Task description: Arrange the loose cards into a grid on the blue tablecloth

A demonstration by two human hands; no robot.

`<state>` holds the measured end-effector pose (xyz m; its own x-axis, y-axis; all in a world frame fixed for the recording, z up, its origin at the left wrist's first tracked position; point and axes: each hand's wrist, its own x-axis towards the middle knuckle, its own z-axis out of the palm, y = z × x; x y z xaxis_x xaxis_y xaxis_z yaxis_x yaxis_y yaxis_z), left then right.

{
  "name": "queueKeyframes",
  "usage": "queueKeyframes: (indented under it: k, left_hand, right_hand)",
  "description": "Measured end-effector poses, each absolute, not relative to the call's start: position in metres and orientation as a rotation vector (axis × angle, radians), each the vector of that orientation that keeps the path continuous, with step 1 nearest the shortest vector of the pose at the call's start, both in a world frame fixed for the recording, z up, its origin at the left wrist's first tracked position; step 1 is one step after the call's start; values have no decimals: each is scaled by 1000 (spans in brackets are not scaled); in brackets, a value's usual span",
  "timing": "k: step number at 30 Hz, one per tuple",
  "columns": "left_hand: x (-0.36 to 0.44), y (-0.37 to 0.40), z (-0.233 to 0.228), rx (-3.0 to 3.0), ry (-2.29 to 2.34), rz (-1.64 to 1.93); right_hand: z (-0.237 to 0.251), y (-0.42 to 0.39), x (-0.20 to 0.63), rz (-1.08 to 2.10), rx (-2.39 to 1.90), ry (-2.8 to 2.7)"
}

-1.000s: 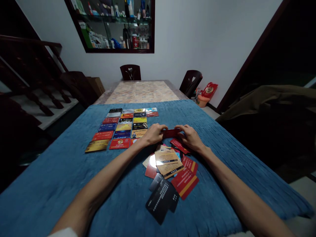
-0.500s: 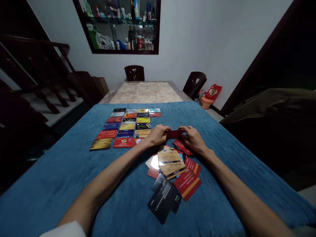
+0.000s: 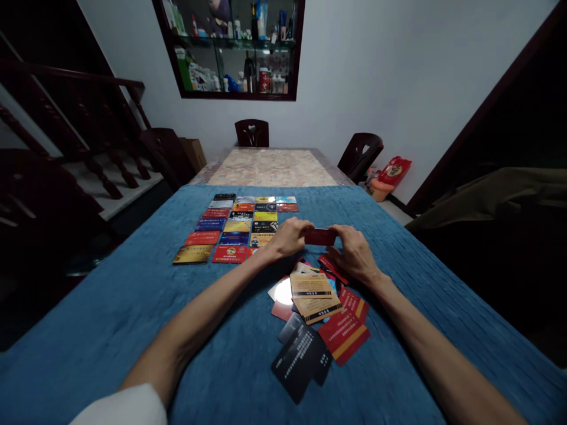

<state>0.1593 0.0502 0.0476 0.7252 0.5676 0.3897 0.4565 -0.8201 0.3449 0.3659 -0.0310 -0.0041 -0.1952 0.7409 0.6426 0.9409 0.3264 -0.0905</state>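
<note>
A dark red card (image 3: 321, 236) is pinched upright by its two ends between my hands, just above the cloth. My left hand (image 3: 289, 237) closes on its left end and my right hand (image 3: 355, 252) on its right end. Whether it is one card or a small stack, I cannot tell. Below my hands lies a loose, overlapping pile with tan cards (image 3: 315, 298), red cards (image 3: 344, 336) and black cards (image 3: 299, 361). To the left, several cards are laid out in columns, among them a gold card (image 3: 193, 254); my left wrist partly covers the nearest ones.
A blue cloth (image 3: 212, 330) covers the near part of the table, with a patterned surface (image 3: 270, 167) beyond. Dark wooden chairs (image 3: 359, 154) stand around the far end. A red bag (image 3: 396, 170) and an orange bin (image 3: 381, 190) are on the floor at the right.
The view has shifted, so the scene sits slightly further right. The red card is turned to show more of its face, still between both hands. The pile and columns look unchanged.
</note>
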Motion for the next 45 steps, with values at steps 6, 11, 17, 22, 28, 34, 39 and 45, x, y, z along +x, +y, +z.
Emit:
queueKeyframes:
  k: [6,11,17,22,28,34,39,45]
  left_hand:
    - [158,51,49,2676,791,777]
    - [159,53,47,2657,782,833]
    - [159,56,42,2613,805,905]
    - [154,54,43,2608,802,920]
    - [140,50,43,2655,765,936]
    - [122,44,39,2700,654,955]
    - [105,36,38,2777,650,957]
    - [81,33,35,2854,703,886]
  right_hand:
    - [0,-32,360,-489,-1469,-1989]
    - [-1,-31,361,-582,-1410,-1928]
    - [-1,-32,360,-684,-1336,-1903]
    - [5,-36,356,-702,-1324,-1930]
    - [11,-39,350,-711,-1317,-1967]
    - [14,-39,343,-707,-1294,-2004]
    - [16,-37,335,-659,-1263,-2047]
    - [19,-32,319,-575,-1192,-2101]
